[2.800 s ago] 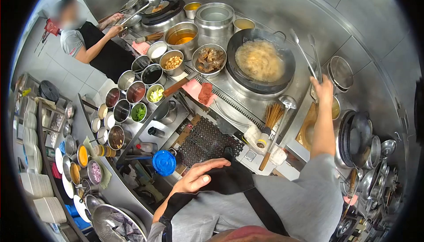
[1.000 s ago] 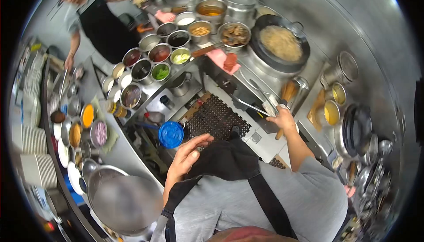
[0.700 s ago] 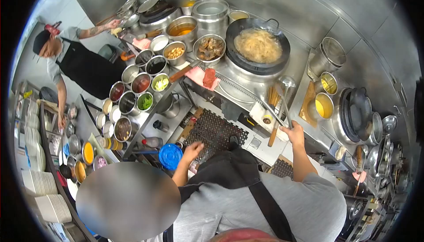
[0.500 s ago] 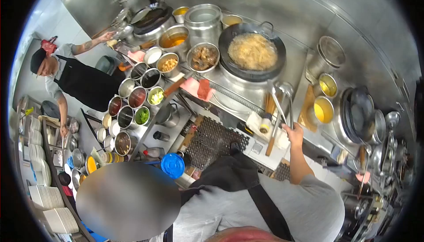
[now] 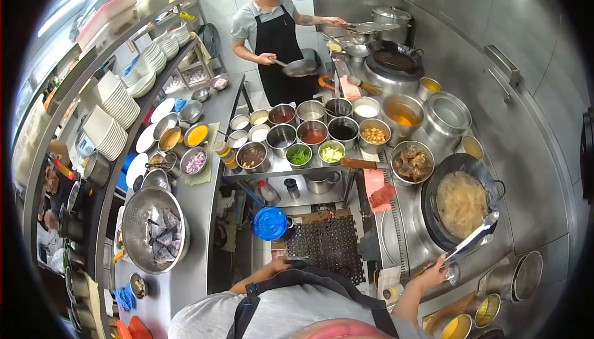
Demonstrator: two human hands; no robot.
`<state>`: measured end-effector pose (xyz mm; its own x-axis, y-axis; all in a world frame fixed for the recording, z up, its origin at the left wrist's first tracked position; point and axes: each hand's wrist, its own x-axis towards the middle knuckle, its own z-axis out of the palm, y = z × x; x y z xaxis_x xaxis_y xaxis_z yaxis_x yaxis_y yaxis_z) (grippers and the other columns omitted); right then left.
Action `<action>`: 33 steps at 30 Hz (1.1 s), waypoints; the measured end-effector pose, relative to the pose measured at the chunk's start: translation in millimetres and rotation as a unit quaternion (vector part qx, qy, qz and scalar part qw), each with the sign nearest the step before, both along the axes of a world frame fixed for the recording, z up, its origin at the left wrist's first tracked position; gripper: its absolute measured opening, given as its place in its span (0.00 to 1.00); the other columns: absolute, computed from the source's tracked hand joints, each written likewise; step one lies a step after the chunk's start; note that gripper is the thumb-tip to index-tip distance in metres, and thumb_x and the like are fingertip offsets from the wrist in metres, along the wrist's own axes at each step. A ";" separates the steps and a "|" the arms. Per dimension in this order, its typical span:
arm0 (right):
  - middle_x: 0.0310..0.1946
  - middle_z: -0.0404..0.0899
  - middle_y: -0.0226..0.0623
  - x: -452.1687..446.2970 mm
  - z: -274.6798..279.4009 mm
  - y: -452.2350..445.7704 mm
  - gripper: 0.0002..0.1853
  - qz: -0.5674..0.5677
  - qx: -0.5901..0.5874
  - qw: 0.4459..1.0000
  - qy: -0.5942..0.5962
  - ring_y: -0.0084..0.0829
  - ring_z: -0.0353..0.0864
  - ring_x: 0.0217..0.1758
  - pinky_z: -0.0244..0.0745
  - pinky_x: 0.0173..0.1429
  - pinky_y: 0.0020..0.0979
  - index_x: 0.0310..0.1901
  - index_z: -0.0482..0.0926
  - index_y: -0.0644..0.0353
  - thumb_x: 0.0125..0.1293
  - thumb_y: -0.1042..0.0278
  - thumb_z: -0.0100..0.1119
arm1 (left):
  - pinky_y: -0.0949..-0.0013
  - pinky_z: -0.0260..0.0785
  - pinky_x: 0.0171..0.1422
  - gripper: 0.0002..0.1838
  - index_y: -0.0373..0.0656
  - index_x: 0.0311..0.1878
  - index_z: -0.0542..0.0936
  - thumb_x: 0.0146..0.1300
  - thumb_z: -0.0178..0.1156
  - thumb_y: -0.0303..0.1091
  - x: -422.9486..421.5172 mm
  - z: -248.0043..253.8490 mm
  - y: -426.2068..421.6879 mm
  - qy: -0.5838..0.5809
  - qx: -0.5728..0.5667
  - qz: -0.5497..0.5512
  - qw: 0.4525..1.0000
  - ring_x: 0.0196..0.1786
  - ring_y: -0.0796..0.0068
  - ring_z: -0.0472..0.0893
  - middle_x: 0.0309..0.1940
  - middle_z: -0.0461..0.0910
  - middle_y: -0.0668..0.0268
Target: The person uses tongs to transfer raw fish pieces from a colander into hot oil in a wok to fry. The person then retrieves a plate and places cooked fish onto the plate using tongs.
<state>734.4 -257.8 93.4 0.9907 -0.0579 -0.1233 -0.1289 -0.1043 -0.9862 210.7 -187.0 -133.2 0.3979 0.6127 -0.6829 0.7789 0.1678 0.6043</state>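
Note:
My right hand (image 5: pixel 434 272) is closed around metal tongs (image 5: pixel 470 240), whose tips hang over the near rim of a black wok (image 5: pixel 432 218). Pale brown food bubbles in liquid (image 5: pixel 461 203) inside the wok. Below the tongs is a round metal ladle bowl (image 5: pixel 453 273), partly hidden. My left hand (image 5: pixel 279 265) is low in front of my dark apron (image 5: pixel 315 280), its fingers mostly hidden. Beside the wok stands a metal pot of dark cooked pieces (image 5: pixel 411 163), with a wooden handle (image 5: pixel 359 163) reaching left from it.
Ahead, several metal containers (image 5: pixel 312 135) hold sauces, greens and other ingredients. Another person (image 5: pixel 272 42) holds a pan (image 5: pixel 300 68) and a strainer (image 5: pixel 371 26). Left is a colander (image 5: pixel 154 231) with dark pieces. A blue lid (image 5: pixel 270 223) sits low by the perforated mat (image 5: pixel 328 246).
My view has turned left, bringing the colander and shelves in. My right hand has carried the tongs toward the wok, their tips now over its rim. My left hand has come into sight.

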 end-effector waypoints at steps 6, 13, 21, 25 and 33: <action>0.23 0.72 0.32 -17.4 16.2 12.9 0.25 0.023 -0.001 0.997 -0.076 0.23 0.64 0.19 0.61 0.23 0.28 0.42 0.80 0.69 0.62 0.50 0.67 | 0.56 0.68 0.65 0.29 0.44 0.58 0.80 0.61 0.54 0.55 49.2 70.5 47.1 -0.016 0.097 -0.040 0.994 0.60 0.50 0.78 0.57 0.79 0.51; 0.21 0.71 0.30 -80.4 11.3 -35.2 0.20 -0.043 0.067 0.995 -0.057 0.21 0.66 0.18 0.61 0.21 0.27 0.36 0.79 0.66 0.62 0.52 0.68 | 0.55 0.69 0.64 0.26 0.45 0.55 0.81 0.61 0.53 0.52 -87.7 -3.3 109.6 0.105 0.124 -0.117 0.980 0.59 0.49 0.78 0.56 0.79 0.50; 0.24 0.73 0.28 -147.8 -3.9 -59.8 0.22 -0.095 0.057 0.994 -0.025 0.18 0.65 0.19 0.58 0.22 0.25 0.42 0.80 0.65 0.61 0.50 0.68 | 0.59 0.76 0.54 0.24 0.47 0.54 0.82 0.60 0.55 0.50 -211.1 -8.4 22.3 0.200 -0.003 -0.120 0.972 0.48 0.51 0.83 0.53 0.81 0.51; 0.22 0.71 0.27 -162.0 -27.8 -75.0 0.22 -0.087 0.084 0.986 -0.111 0.17 0.62 0.19 0.56 0.22 0.24 0.41 0.80 0.67 0.61 0.52 0.70 | 0.60 0.77 0.52 0.24 0.47 0.54 0.82 0.60 0.55 0.50 -232.6 -22.3 4.0 0.197 -0.023 -0.116 0.973 0.46 0.52 0.84 0.52 0.81 0.51; 0.22 0.69 0.25 -192.8 13.4 -90.1 0.19 -0.101 0.067 0.991 -0.056 0.17 0.64 0.22 0.58 0.25 0.24 0.37 0.76 0.65 0.63 0.55 0.69 | 0.62 0.79 0.47 0.24 0.47 0.53 0.83 0.60 0.57 0.51 -199.7 1.4 53.5 0.168 0.007 -0.089 0.982 0.41 0.54 0.85 0.50 0.82 0.52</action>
